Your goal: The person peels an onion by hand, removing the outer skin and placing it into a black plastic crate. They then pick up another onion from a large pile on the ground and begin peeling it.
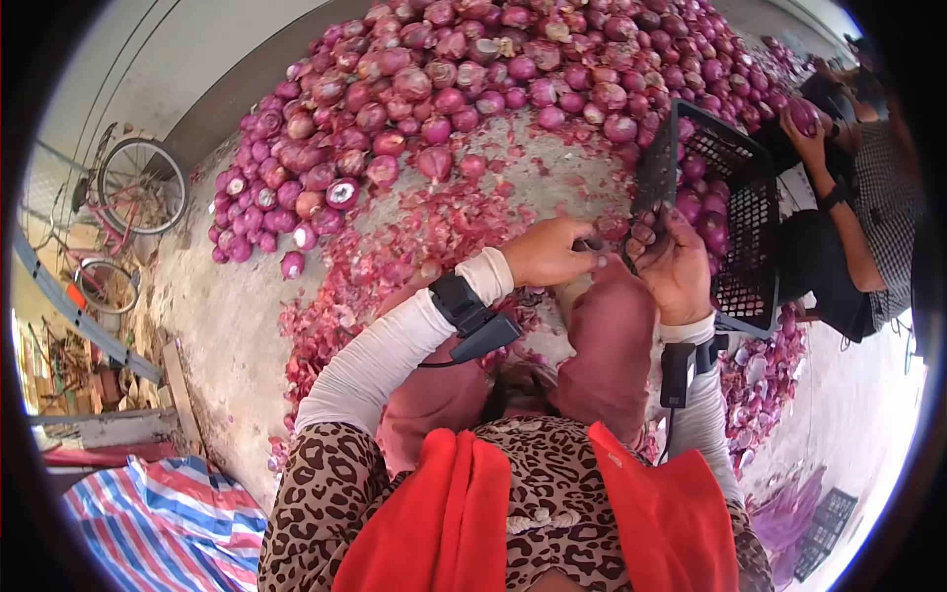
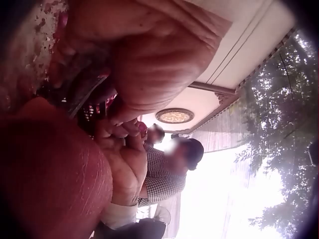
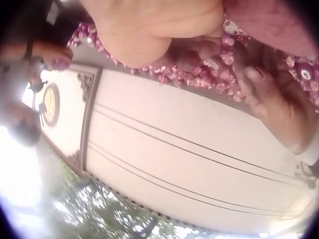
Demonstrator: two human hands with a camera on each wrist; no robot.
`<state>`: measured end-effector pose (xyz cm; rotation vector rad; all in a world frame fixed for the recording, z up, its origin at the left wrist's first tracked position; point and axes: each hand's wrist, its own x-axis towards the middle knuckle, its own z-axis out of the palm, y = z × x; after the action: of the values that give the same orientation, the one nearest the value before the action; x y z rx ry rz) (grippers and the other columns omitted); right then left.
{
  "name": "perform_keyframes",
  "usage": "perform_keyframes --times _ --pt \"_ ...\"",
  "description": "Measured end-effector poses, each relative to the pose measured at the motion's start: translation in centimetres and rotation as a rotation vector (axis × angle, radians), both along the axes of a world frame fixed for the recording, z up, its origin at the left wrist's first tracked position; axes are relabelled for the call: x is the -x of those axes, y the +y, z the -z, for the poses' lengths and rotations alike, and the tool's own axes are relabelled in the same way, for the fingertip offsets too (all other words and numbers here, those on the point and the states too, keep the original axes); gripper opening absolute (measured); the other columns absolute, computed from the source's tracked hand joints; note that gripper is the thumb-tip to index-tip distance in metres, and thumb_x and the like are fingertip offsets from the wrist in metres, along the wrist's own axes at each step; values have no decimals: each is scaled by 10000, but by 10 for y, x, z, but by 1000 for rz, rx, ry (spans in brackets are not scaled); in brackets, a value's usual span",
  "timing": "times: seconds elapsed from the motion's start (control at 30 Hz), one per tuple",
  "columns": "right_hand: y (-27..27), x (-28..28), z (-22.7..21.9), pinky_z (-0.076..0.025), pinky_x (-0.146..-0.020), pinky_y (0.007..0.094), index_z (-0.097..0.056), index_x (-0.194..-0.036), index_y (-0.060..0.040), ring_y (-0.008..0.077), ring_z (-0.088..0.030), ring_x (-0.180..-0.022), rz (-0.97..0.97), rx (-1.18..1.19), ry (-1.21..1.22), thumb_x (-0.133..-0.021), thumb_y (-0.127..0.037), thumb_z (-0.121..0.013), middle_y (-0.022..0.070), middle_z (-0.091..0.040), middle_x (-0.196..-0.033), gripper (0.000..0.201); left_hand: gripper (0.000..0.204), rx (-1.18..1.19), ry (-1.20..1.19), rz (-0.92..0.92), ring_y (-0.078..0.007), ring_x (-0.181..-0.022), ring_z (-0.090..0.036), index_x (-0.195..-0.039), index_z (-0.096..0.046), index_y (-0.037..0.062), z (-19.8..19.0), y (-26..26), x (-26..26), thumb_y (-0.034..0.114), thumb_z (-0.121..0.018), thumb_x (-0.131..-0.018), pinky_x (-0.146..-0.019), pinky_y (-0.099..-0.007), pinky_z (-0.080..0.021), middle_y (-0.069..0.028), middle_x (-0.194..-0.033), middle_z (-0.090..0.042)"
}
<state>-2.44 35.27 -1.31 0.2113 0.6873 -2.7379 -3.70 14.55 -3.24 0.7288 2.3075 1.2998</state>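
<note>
Red onion skins are scattered on the floor (image 1: pixel 227 326). A small, largely hidden object is pinched between the left hand (image 1: pixel 548 254) and right hand (image 1: pixel 677 266), fingers curled, just near the black crate (image 1: pixel 750 212).

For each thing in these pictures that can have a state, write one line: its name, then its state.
left hand: fingers curled, pinching something small, not identifiable
right hand: fingers curled, contents unclear
black crate: tilted, holding onions
onion heap: piled on the ground
onion skins: scattered loose
bicycle: parked upright
</note>
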Motion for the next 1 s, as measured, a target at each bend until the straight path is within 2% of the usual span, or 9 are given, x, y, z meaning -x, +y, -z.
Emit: perform_keyframes --times 0.17,0.23,0.27,0.37,0.47,0.6,0.73,0.87,1.0 --pt "-72 -13 -72 -442 -616 241 -571 -884 -24 156 -571 -664 -329 -562 550 -916 -96 -545 39 -595 -768 83 295 -37 80 -99 -296 -873 -639 -998 -652 -2 -12 -30 -22 238 -671 -828 -792 -377 -494 -159 -876 -673" --pt "-105 -28 -108 -456 -713 270 -572 -917 -19 123 -566 -762 -546 -810 797 -876 -101 -609 53 -592 -850 99 227 -1111 71 -109 -242 -897 -634 -989 -673 26 -11 -34 -26 133 -713 -793 -805 -359 -503 -80 -918 -688" --pt "-122 -35 -120 -456 -713 290 -572 -912 -10 147 -583 -759 -559 -855 1026 -854 -75 -621 68 -599 -852 101 227 -1107 77 -123 -242 -897 -634 -989 -673 26 -16 -43 -27 133 -713 -793 -805 -359 -503 -80 -918 -688" --pt "-164 -57 -131 -453 -725 367 -563 -926 1 258 -614 -793 -452 -827 1525 -790 -28 -649 123 -602 -866 163 321 -66 -273 -163 -135 -986 -579 -1159 -591 -10 -36 -74 -26 181 -637 -905 -901 -289 -455 -84 -1084 -641" --pt "-191 -65 -117 -445 -724 452 -520 -900 21 385 -571 -839 -549 -675 1458 -836 -76 -553 186 -553 -890 121 326 -126 -255 -231 -136 -954 -586 -1166 -582 -28 -37 -93 -31 181 -623 -919 -868 -288 -469 -95 -1075 -647" --pt "-216 -53 -90 -456 -739 429 -540 -998 15 354 -590 -851 -568 -659 1376 -829 -56 -565 188 -584 -903 185 344 -201 -117 -257 -134 -938 -582 -1180 -578 -19 -18 -97 -43 210 -606 -926 -807 -309 -493 -110 -1061 -639" --pt "-243 -82 -106 -438 -537 453 -581 -819 24 335 -583 -580 -556 -282 1146 -740 -124 -598 179 -555 -620 168 388 202 145 -110 -237 -865 -623 -1174 -571 -4 -31 -103 -48 218 -638 -864 -750 -336 -500 -168 -1004 -623" --pt "-211 -59 -93 -439 -540 451 -580 -824 25 333 -583 -583 -470 -488 1099 -745 -125 -594 178 -555 -623 170 378 284 81 -132 -410 -942 -578 -1134 -553 -48 -46 -105 -51 152 -647 -827 -810 -422 -469 -243 -1020 -592" --pt "-201 -51 -99 -439 -544 449 -579 -830 26 330 -583 -587 -452 -550 1130 -751 -127 -589 177 -555 -628 172 379 289 108 -157 -412 -902 -573 -1120 -554 -36 -45 -110 -50 153 -659 -809 -775 -431 -466 -237 -962 -590"
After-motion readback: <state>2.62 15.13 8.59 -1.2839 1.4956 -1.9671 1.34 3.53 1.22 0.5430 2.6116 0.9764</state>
